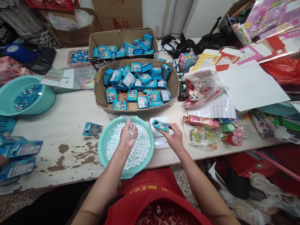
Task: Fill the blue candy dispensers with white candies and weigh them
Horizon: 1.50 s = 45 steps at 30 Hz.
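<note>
My left hand (128,135) is closed in a loose fist above a turquoise basin (102,147) of small white candies (140,150). A few of the candies seem to show between its curled fingers. Between the thumb and fingers of my right hand (174,137) is a small blue candy box (160,125), tilted, with a dark opening at its left end. That box is over a white scale (161,143) with a lit display, just right of the basin. Another blue box (91,129) lies on the table left of the basin.
Behind the basin stand two cardboard boxes, a nearer one (97,90) and a farther one (91,40), holding many blue boxes. At left are a second basin (47,101) and flat blue cartons (22,167) by another person's hand (2,161). Packets and paper sheets (255,84) crowd the right.
</note>
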### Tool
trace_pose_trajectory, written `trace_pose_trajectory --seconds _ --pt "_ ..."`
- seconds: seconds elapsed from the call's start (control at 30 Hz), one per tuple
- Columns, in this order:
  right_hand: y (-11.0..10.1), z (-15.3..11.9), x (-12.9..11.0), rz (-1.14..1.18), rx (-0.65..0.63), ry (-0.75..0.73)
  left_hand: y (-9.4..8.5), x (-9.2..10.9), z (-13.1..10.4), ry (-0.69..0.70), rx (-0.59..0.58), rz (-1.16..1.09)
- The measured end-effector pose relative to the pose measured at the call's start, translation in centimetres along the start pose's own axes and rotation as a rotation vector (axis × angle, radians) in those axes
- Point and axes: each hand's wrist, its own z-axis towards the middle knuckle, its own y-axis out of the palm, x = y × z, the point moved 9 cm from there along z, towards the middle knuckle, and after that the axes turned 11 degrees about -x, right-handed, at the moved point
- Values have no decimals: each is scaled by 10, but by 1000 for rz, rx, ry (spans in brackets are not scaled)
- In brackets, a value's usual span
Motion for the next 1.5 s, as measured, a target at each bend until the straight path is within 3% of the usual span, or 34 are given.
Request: trace_pose_trajectory --seconds 0.07,0.13,0.2,0.3,0.4,0.5,0.6,0.7,0.77,0.87,0.93,1.0,1.07,1.13,1.2,1.3,1.4,1.5 --pt "5 -6 -36 -35 -71 -105 30 16 -7 156 -83 22" --pt "16 -12 -62 -47 -140 -158 48 29 -13 314 -110 89" --pt "28 -16 -75 -50 -179 -175 53 34 -17 425 -83 169" --pt "41 -17 -80 -56 -182 -176 44 36 -18 506 -2 235" --pt "48 -15 -78 -48 -180 -161 33 41 -20 548 44 219" --pt "50 -12 -76 -18 -180 -145 35 47 -18 553 21 206" --pt "52 -8 -75 14 -186 -130 38 49 -14 528 15 206" --pt "50 -6 -70 115 -202 -86 27 50 -12 473 12 222" --pt "42 -8 -58 212 -201 -38 10 53 -14 415 26 421" --pt "20 -13 -25 314 -110 56 -14 63 -19 312 59 1016" --pt "3 -14 5 330 -13 119 -16 78 -16 339 79 1286" --pt "-7 -11 35 313 63 166 0 94 3 435 75 1340" --pt "-8 -3 58 296 99 181 30 100 45 455 23 1360" --pt "-2 6 72 298 112 168 62 89 106 343 -30 1535" --pt "5 14 80 299 100 152 81 71 167 201 -47 1678" --pt "9 14 81 230 73 146 91 49 227 120 -27 1701" --pt "-4 3 77 87 106 145 87 33 247 95 -14 1685" --pt "-26 -10 66 -6 176 118 87 38 239 148 -13 1647"
